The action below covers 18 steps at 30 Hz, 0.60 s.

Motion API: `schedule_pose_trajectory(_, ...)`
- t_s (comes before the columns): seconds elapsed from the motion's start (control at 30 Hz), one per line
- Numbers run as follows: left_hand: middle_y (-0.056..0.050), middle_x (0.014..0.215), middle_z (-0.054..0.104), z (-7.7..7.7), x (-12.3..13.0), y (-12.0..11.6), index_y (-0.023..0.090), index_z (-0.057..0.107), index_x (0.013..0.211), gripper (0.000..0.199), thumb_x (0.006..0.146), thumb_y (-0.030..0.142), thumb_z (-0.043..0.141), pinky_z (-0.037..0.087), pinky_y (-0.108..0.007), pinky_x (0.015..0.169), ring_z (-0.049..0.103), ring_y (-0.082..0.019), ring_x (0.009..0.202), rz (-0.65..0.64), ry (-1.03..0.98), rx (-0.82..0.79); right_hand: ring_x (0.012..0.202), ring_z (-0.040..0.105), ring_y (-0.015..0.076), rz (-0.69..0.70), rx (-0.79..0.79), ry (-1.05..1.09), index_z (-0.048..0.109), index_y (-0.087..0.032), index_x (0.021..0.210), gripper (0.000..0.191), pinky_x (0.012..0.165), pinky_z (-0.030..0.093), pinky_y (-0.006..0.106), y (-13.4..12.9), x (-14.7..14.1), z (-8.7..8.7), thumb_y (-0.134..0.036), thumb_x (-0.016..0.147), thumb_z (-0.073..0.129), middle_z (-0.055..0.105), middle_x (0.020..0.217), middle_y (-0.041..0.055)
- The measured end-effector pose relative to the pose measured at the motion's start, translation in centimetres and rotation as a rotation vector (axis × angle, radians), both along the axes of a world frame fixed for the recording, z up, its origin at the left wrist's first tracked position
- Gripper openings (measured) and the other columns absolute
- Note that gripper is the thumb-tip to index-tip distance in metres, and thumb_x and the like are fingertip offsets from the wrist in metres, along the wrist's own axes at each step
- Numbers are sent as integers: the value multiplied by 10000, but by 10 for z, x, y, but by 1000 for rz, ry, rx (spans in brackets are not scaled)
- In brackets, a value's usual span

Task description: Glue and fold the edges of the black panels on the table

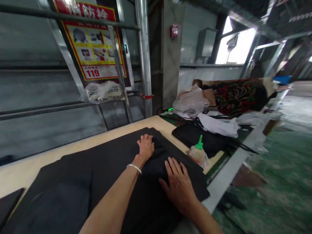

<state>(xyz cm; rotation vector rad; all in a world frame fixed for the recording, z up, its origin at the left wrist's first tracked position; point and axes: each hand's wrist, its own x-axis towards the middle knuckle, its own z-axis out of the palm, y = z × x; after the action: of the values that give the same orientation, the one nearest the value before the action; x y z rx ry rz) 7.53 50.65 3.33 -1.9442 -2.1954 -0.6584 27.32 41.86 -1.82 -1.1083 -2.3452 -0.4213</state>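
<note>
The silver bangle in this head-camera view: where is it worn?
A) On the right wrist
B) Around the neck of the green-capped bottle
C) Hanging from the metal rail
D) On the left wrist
D. The silver bangle circles the wrist just behind the left hand, which lies flat on the black fabric.

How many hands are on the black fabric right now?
2: the left hand, a bangle at its wrist, and the right hand beside it, both resting on the black fabric.
</note>
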Motion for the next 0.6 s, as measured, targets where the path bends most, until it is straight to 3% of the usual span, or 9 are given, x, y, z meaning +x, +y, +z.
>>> schedule_pose_trajectory(0.2,-78,1227,533,-1,-1,-1,218,512,1220,324,900,166,507,419,-417,922,449,-257,1129,-73,53,66,1362,425,309,6,62,50,534,-50,1387,636,1140,276,492,0,-1,-2,-526,994,381,476,1455,191)
schedule_pose_trajectory(0.47,-86,1219,536,4,3,-6,200,516,1174,285,898,134,482,411,-407,940,457,-256,1128,-58,77,95,1363,424,325,-6,4,25,532,-49,1389,624,1137,283,504,-1,-2,2,-509,983,414,462,1464,199)
schedule_pose_trajectory(0.6,-72,1162,585,1,0,-2,196,595,1080,214,932,149,447,423,-386,953,488,-232,1110,-113,45,7,1363,425,327,-1,-6,4,522,-48,1398,625,1130,289,511,-1,-1,3,-501,977,431,452,1469,203)
